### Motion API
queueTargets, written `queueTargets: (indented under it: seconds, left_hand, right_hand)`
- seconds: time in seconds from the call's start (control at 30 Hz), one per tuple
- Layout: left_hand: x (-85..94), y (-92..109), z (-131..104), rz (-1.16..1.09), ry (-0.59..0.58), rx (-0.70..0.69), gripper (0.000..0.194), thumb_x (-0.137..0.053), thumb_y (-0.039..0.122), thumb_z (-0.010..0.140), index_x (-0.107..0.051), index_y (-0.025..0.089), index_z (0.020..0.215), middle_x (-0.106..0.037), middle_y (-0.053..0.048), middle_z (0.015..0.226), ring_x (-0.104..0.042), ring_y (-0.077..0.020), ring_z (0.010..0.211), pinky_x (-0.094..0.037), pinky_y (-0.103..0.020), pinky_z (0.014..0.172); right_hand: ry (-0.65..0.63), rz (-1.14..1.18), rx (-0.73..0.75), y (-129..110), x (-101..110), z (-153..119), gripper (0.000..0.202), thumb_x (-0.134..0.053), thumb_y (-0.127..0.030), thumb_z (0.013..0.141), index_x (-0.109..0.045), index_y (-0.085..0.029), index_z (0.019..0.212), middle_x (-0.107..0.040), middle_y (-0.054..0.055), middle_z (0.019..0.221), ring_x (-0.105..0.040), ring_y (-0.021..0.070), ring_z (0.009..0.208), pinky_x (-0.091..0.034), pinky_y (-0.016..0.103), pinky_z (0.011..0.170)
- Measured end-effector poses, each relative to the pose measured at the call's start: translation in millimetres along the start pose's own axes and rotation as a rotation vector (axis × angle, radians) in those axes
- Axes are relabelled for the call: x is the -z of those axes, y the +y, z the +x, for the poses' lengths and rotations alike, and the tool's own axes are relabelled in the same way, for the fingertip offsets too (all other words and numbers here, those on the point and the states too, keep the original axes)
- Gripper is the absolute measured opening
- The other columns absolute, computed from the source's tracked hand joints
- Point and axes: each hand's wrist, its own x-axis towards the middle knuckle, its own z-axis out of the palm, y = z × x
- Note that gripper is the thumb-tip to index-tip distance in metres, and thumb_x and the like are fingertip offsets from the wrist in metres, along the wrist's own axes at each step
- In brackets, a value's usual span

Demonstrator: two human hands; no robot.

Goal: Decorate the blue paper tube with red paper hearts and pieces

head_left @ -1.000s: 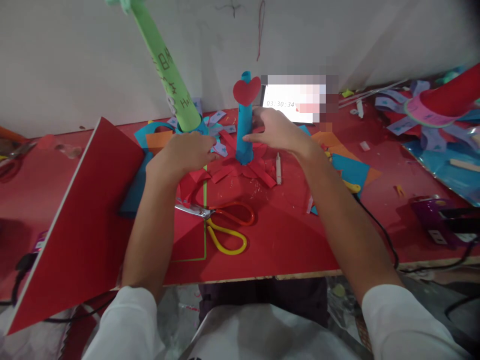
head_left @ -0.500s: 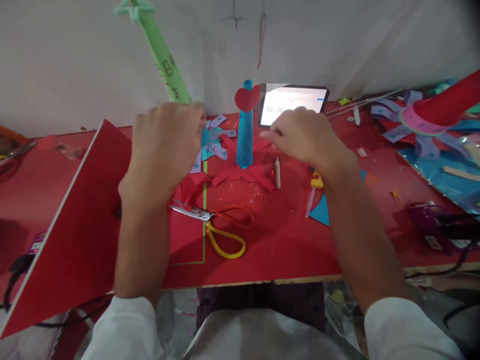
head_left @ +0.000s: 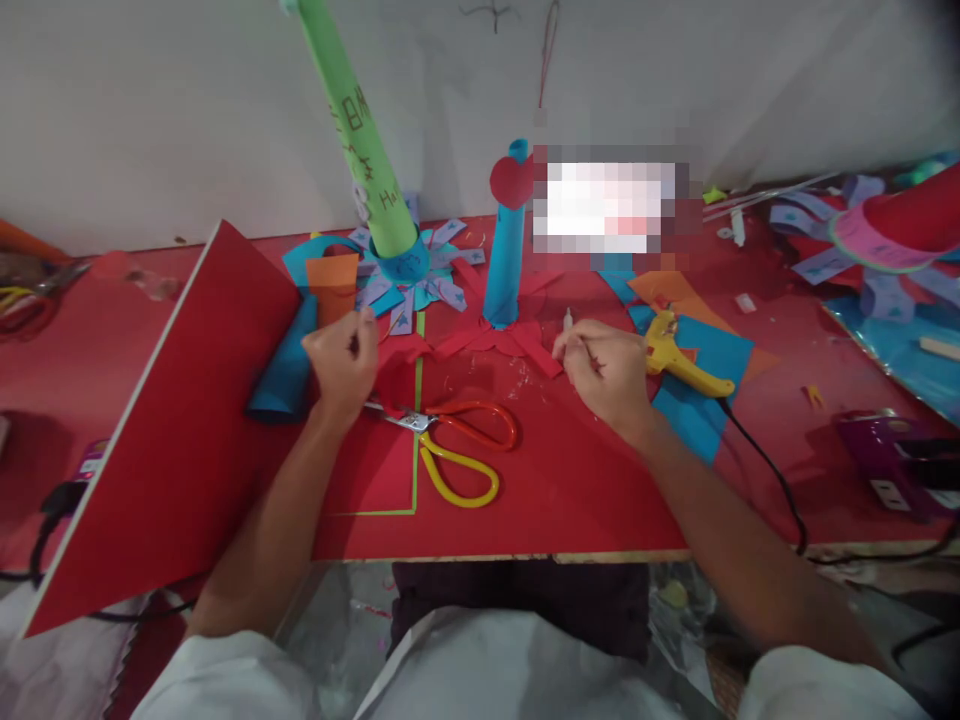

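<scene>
Tube of blue paper (head_left: 502, 268) stands beyond and between the hands (head_left: 343, 365) (head_left: 607, 378), both fisted, apart.

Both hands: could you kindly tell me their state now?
Left hand: closed, nothing visible in it.
Right hand: closed; any hold cannot be told.

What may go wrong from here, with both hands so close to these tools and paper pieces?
The yellow plastic glue gun lies right beside the right hand; whether it is hot I cannot tell, but a touch might burn. The metal scissors with orange and yellow loop handles lie near the left hand, which might get nicked. The upright blue paper tube with a red heart stands beyond and between the hands; a careless sweep might topple it.
</scene>
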Motion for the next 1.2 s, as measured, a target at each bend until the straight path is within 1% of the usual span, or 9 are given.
queueTargets:
  seconds: [0.1, 0.17, 0.37, 0.53, 0.67, 0.77, 0.9, 1.07, 1.2]
  left_hand:
    - [-16.4, -6.2, -3.4, 0.045, -0.259, -0.146, 0.044, -0.042, 0.035, 0.102, -0.03, 0.022, 0.062, -0.039, 0.003, 0.056, -0.037, -0.0125, 0.055, -0.025, -0.033, 0.062]
    - [-24.8, -9.0, -4.4, 0.028, -0.344, -0.26, 0.045, -0.041, 0.037, 0.103, -0.035, 0.022, 0.061, -0.046, 0.001, 0.055, -0.041, -0.0129, 0.055, -0.025, -0.032, 0.061]
    - [-31.3, -22.2, -9.0, 0.01, -0.32, -0.413, 0.047, -0.045, 0.037, 0.105, -0.046, 0.02, 0.061, -0.056, -0.001, 0.055, -0.049, -0.0131, 0.053, -0.023, -0.032, 0.058]
    - [-22.7, -32.6, 0.5, 0.199, -0.153, -0.197, 0.037, -0.05, 0.034, 0.105, -0.061, 0.021, 0.073, -0.068, -0.006, 0.071, -0.061, -0.0187, 0.068, -0.031, -0.033, 0.063]
    - [-20.5, -44.6, 7.9, 0.265, -0.199, -0.107, 0.028, -0.056, 0.04, 0.105, -0.078, 0.023, 0.107, -0.077, -0.012, 0.127, -0.066, -0.032, 0.12, -0.048, -0.045, 0.1]
    - [-25.9, -52.6, 5.9, 0.27, -0.323, -0.117, 0.035, -0.054, 0.048, 0.106, -0.079, 0.028, 0.122, -0.063, -0.009, 0.156, -0.055, -0.0359, 0.143, -0.03, -0.061, 0.126]
    - [-34.6, -58.7, 2.6, 0.26, -0.376, -0.055, 0.045, -0.046, 0.045, 0.109, -0.068, 0.025, 0.143, -0.063, -0.014, 0.156, -0.051, -0.0358, 0.15, -0.01, -0.07, 0.132]
    - [-29.8, -59.6, 10.0, 0.08, -0.175, 0.025, 0.043, -0.048, 0.04, 0.108, -0.069, 0.02, 0.139, -0.072, -0.016, 0.143, -0.064, -0.032, 0.14, -0.034, -0.056, 0.129]
    - [-18.1, -50.0, 14.7, -0.217, 0.094, 0.043, 0.034, -0.057, 0.042, 0.105, -0.074, 0.022, 0.127, -0.077, -0.01, 0.127, -0.074, -0.0259, 0.116, -0.058, -0.041, 0.106]
  right_hand:
    - [0.046, 0.087, 0.144, -4.5, -6.9, -4.5, 0.047, -0.048, -0.04, 0.102, -0.06, -0.03, 0.058, -0.082, 0.006, 0.09, -0.076, 0.029, 0.084, -0.059, 0.048, 0.08]
    - [-0.026, 0.063, 0.212, -4.5, -13.2, -9.0, 0.045, -0.055, -0.04, 0.102, -0.062, -0.028, 0.059, -0.079, 0.004, 0.077, -0.073, 0.0233, 0.07, -0.055, 0.039, 0.067]
    - [-0.034, -0.069, 0.213, 4.3, -23.7, -15.2, 0.057, -0.05, -0.032, 0.104, -0.029, -0.022, 0.051, -0.037, -0.003, 0.045, -0.032, 0.0087, 0.042, -0.021, 0.033, 0.05]
    - [-0.034, -0.031, 0.146, 4.7, -16.9, -10.4, 0.055, -0.047, -0.035, 0.103, -0.022, -0.023, 0.056, -0.03, -0.003, 0.048, -0.029, 0.0087, 0.043, -0.019, 0.033, 0.051]
    - [0.03, -0.043, 0.15, 2.6, -15.3, -10.4, 0.055, -0.049, -0.034, 0.104, -0.023, -0.023, 0.056, -0.031, -0.003, 0.049, -0.027, 0.0091, 0.046, -0.018, 0.034, 0.052]
    - [0.041, -0.056, 0.208, 2.9, -17.8, -12.0, 0.054, -0.051, -0.029, 0.102, -0.025, -0.022, 0.055, -0.033, -0.003, 0.049, -0.03, 0.0093, 0.046, -0.02, 0.033, 0.053]
    - [0.046, -0.08, 0.266, 4.9, -20.5, -13.0, 0.052, -0.052, -0.026, 0.101, -0.029, -0.022, 0.054, -0.033, -0.003, 0.05, -0.03, 0.0099, 0.046, -0.02, 0.034, 0.054]
    - [0.057, -0.118, 0.294, 7.0, -20.6, -12.4, 0.053, -0.051, -0.026, 0.103, -0.035, -0.021, 0.052, -0.036, -0.003, 0.049, -0.03, 0.0101, 0.046, -0.021, 0.034, 0.054]
    - [0.074, -0.167, 0.319, 9.0, -20.7, -12.6, 0.056, -0.048, -0.029, 0.106, -0.041, -0.021, 0.052, -0.04, -0.002, 0.049, -0.033, 0.01, 0.046, -0.023, 0.033, 0.054]
